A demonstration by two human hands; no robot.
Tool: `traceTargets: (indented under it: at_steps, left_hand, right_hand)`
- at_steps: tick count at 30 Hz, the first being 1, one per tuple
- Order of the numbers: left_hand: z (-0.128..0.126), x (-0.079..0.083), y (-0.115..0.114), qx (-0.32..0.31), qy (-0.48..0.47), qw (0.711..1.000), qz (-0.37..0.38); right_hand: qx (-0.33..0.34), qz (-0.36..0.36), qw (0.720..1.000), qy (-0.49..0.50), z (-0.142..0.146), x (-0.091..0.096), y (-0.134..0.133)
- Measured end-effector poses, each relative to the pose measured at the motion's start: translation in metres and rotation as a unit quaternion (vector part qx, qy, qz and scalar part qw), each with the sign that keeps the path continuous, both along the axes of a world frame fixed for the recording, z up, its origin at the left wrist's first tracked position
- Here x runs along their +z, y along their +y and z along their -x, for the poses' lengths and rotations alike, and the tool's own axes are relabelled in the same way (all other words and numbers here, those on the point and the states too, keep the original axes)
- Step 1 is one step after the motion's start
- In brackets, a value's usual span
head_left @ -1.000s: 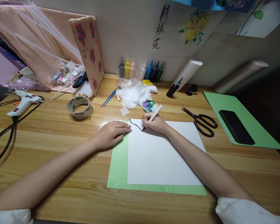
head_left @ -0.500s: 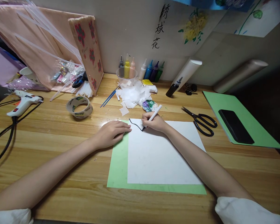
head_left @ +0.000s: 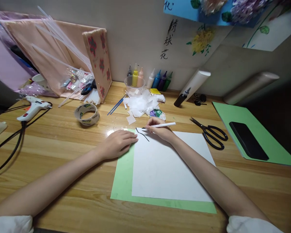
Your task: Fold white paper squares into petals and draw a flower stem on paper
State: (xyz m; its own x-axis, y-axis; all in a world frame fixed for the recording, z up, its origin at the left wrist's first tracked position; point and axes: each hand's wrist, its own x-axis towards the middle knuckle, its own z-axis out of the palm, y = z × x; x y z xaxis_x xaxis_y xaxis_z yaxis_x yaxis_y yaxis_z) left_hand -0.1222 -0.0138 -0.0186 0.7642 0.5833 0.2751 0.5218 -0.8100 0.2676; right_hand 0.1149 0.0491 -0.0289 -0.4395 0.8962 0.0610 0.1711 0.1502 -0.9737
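Observation:
A white marker pen (head_left: 165, 124) with a dark tip is pinched in my right hand (head_left: 157, 128), its tip near the upper left of a white sheet of paper (head_left: 169, 171). Beside the tip, a black curved line (head_left: 143, 135) slants down to the right on the sheet. My left hand (head_left: 120, 142) lies flat with fingers stretched out, fingertips on the sheet's left edge. Beneath the white sheet is a light green sheet (head_left: 121, 181), showing along the left and bottom.
Black scissors (head_left: 210, 133) lie right of the paper, near a black phone (head_left: 248, 140) on green sheets. Behind are white paper scraps (head_left: 143, 103), paint bottles (head_left: 157, 79) and blue sticks (head_left: 116, 105). A tape roll (head_left: 87, 115) and glue gun (head_left: 34, 108) are at left.
My right hand has lifted the pen from the line's lower end and brought it up and left. The pen now lies flatter, pointing left. My left hand stays at the sheet's edge.

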Motion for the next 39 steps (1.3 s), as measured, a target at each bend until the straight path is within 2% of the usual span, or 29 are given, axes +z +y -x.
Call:
traceTargets:
  at_steps: [3, 6, 10, 14, 16, 18, 21, 24, 27, 29, 39]
  left_hand:
    - [-0.006, -0.002, -0.006, -0.022, 0.022, 0.997, -0.068]
    - [-0.008, -0.004, -0.005, -0.021, 0.039, 0.995, -0.092]
    - [-0.007, -0.004, 0.006, 0.006, 0.055, 0.996, -0.072]
    - [-0.005, -0.002, 0.011, 0.005, 0.067, 0.995, -0.067]
    - [-0.005, 0.000, 0.010, 0.008, 0.064, 0.996, -0.065]
    - [-0.004, 0.001, 0.008, 0.013, 0.058, 0.997, -0.057]
    - [-0.003, 0.002, 0.008, 0.015, 0.050, 0.998, -0.037]
    - [-0.001, 0.002, 0.009, 0.018, 0.035, 0.999, -0.011]
    - [0.001, 0.001, 0.011, 0.021, 0.012, 1.000, 0.012]
    - [0.002, -0.001, 0.013, 0.021, -0.002, 1.000, 0.024]
    - [0.003, -0.002, 0.017, 0.018, -0.044, 0.998, 0.051]
  right_hand:
    - [-0.013, -0.008, 1.000, -0.006, 0.000, -0.001, 0.002]
    - [-0.025, -0.035, 0.999, 0.010, 0.001, -0.001, 0.007]
    - [-0.051, -0.068, 0.996, 0.017, 0.005, 0.000, 0.017]
    - [-0.079, -0.089, 0.993, 0.000, 0.006, 0.009, 0.017]
    - [-0.064, -0.102, 0.993, -0.015, 0.005, 0.015, 0.012]
    - [-0.032, -0.085, 0.996, -0.018, 0.003, 0.018, 0.004]
    - [-0.007, -0.012, 1.000, 0.003, 0.005, 0.014, -0.003]
    - [-0.046, 0.024, 0.998, 0.022, 0.015, 0.005, -0.002]
    - [-0.090, -0.018, 0.996, 0.010, 0.027, -0.002, 0.005]
    - [-0.096, -0.043, 0.994, 0.002, 0.033, -0.004, 0.009]
    - [-0.105, -0.060, 0.992, -0.023, 0.031, -0.005, 0.008]
